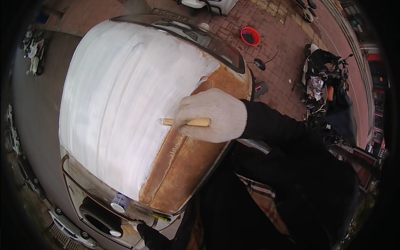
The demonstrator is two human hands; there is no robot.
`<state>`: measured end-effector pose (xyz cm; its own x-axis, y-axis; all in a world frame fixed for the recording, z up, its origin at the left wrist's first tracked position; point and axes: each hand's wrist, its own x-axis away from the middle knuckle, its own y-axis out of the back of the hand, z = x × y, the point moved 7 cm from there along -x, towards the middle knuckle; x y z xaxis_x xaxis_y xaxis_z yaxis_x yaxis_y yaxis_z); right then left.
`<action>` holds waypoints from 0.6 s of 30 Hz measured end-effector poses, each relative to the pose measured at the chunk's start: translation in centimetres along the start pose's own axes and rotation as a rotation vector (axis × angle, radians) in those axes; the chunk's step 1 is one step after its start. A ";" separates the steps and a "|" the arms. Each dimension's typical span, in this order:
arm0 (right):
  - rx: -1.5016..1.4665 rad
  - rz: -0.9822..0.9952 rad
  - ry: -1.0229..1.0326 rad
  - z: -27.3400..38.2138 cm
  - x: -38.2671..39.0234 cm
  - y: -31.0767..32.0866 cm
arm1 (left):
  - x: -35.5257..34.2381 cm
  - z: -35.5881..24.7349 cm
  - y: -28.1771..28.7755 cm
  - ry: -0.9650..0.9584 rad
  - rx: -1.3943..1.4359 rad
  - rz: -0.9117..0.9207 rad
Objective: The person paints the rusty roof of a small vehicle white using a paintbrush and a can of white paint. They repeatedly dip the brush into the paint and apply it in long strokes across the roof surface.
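My right hand (214, 114), in a white knitted glove, is closed around the wooden handle of a paintbrush (199, 121). Its bristle end touches the edge of the white paint (112, 96) on a vehicle roof. Bare rusty-brown metal (179, 166) shows along the roof's near right side, under and below that hand. At the lower edge, my left hand (134, 224), also gloved and small in view, is closed on a brown metal rail (89, 191). Beside the rail stands a blue and white paint can (120, 202).
A tyre (100, 216) lies behind the rail, and a yellow-green tool (161, 217) lies near my left hand. On the brick pavement stand a red bucket (250, 36) and a loaded motorbike (323, 83). Parked cars (68, 229) line the road at left.
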<state>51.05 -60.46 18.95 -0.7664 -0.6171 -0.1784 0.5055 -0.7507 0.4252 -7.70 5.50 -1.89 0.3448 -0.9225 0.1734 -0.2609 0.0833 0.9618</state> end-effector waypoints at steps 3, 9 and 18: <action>-0.138 -0.100 -0.147 -1.9 0.7 1.2 | 0.1 0.1 -0.1 -0.023 0.027 0.002; -0.178 -0.450 -0.679 -16.4 3.2 12.7 | 0.6 0.4 -0.2 0.019 0.132 0.052; 0.381 -0.231 -0.340 -11.4 0.3 10.4 | 1.8 -0.8 0.2 -0.080 0.013 0.030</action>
<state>60.64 -71.16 13.25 -0.9570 -0.2881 -0.0356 0.1783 -0.6803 0.7109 -6.43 4.17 -1.20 0.2634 -0.9469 0.1845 -0.2820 0.1073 0.9534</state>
